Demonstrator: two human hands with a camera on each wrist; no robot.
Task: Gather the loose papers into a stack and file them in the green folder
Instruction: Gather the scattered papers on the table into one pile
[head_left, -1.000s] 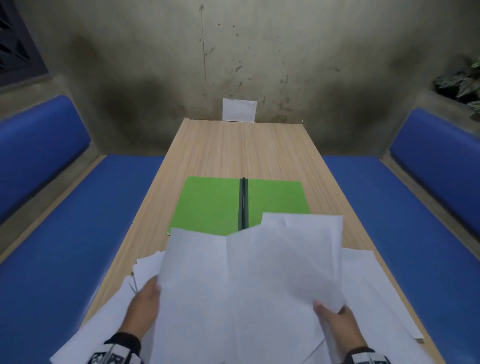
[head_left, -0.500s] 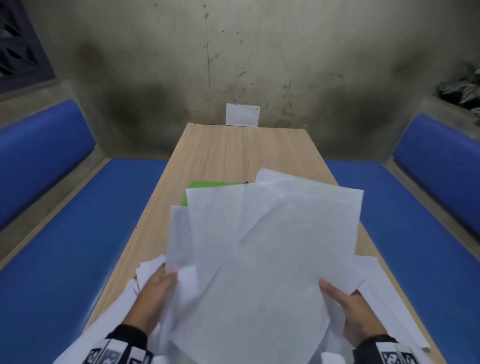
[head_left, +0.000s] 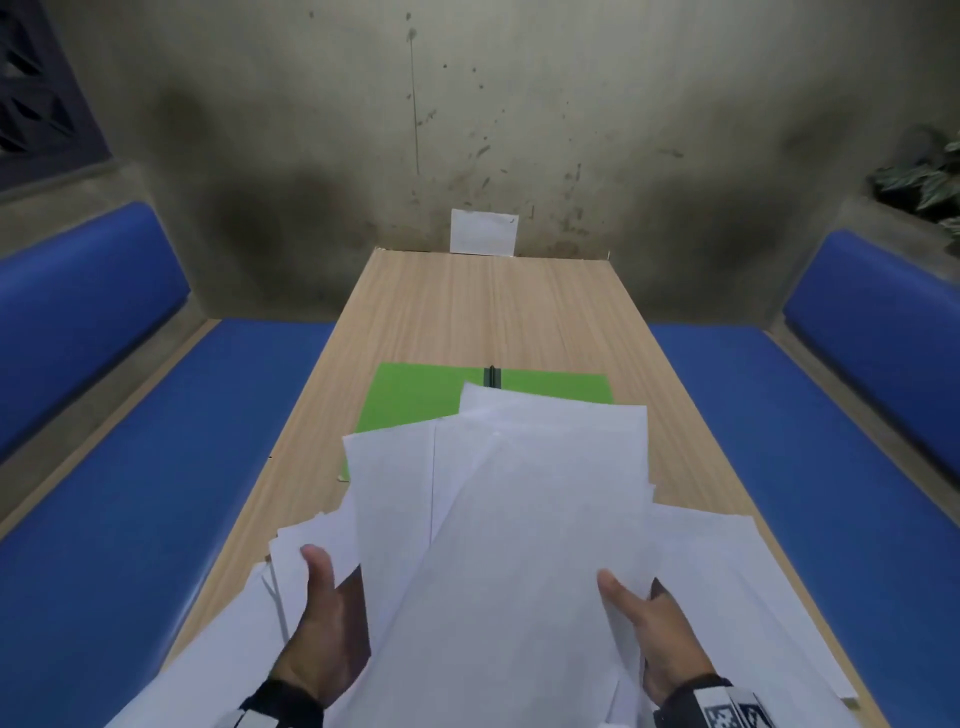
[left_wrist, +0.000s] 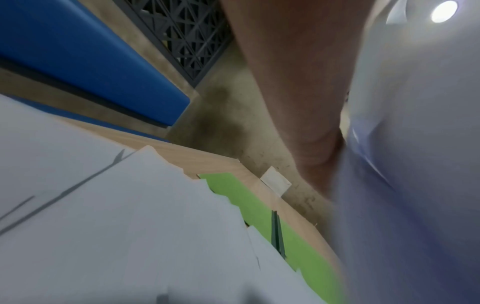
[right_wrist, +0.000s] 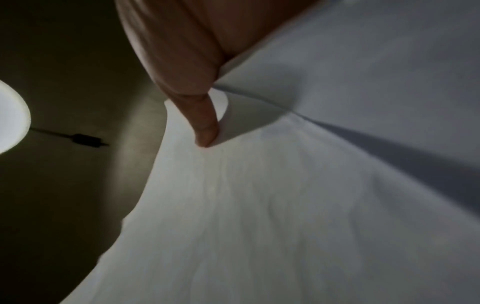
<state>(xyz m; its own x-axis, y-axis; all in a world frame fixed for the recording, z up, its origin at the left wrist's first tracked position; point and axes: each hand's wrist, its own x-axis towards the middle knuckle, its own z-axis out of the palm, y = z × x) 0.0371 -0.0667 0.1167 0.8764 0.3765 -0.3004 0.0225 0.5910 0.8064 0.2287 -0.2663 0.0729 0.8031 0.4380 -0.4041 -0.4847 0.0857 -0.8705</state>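
I hold a fanned bundle of white papers (head_left: 519, 545) above the near end of the wooden table (head_left: 493, 312). My left hand (head_left: 322, 623) grips its left edge, thumb up, fingers hidden behind the sheets. On the right edge, my right hand (head_left: 654, 639) pinches it with the thumb on top; the right wrist view shows that thumb (right_wrist: 205, 127) pressing the paper (right_wrist: 285, 205). The green folder (head_left: 415, 400) lies open beyond, its near part covered by the bundle. More loose sheets (head_left: 727, 571) lie on the table under and beside my hands.
Blue padded benches run along the left (head_left: 156, 493) and right (head_left: 805, 441) of the table. A small white card (head_left: 483, 231) leans on the stained wall at the far end. Leaves of a plant (head_left: 930, 176) show at the upper right.
Half a second ago the bundle was raised and hid nearly all of the folder. It now sits lower and nearer to me, and the folder's far half shows again.
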